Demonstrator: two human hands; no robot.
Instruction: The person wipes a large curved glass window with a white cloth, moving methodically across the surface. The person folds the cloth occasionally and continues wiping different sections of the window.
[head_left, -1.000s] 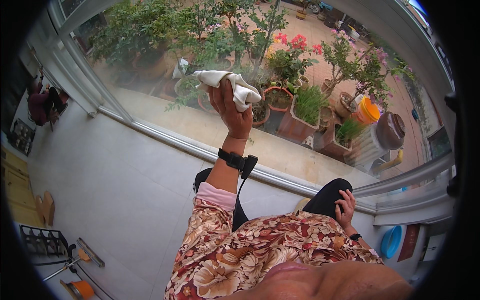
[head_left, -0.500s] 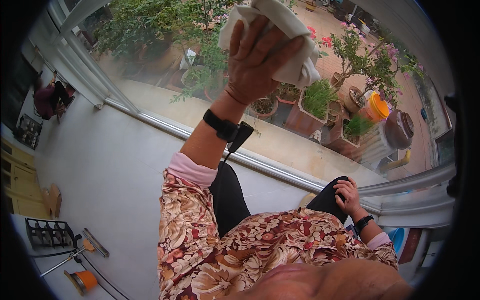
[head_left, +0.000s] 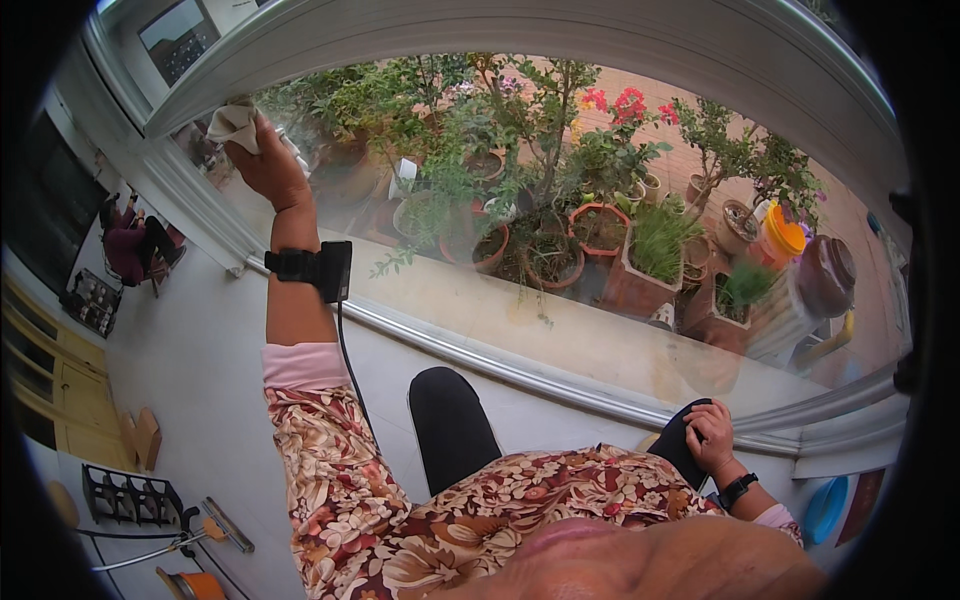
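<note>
My left hand (head_left: 274, 172) is raised at the left end of a large window, closed around a crumpled white cloth (head_left: 233, 128). The cloth is against the glass near the left frame, and part of it bulges out past my fingers. A black band with a small box (head_left: 333, 271) and cable is strapped to my left wrist. My right hand (head_left: 710, 436) rests on my right knee, fingers loosely bent and apart, with nothing in them. The window pane (head_left: 600, 345) looks hazy in its lower part.
A silver sill track (head_left: 470, 360) runs along the window's foot. Beyond the glass stand potted plants (head_left: 650, 245) and an orange bucket (head_left: 783, 236). At lower left lie a squeegee on a pole (head_left: 228, 525) and a black rack (head_left: 130, 497). Another person (head_left: 128, 245) sits far left.
My left hand has swept the cloth from the upper middle of the pane to its left end. My view has shifted, showing more of the upper frame. My right hand stays on the knee.
</note>
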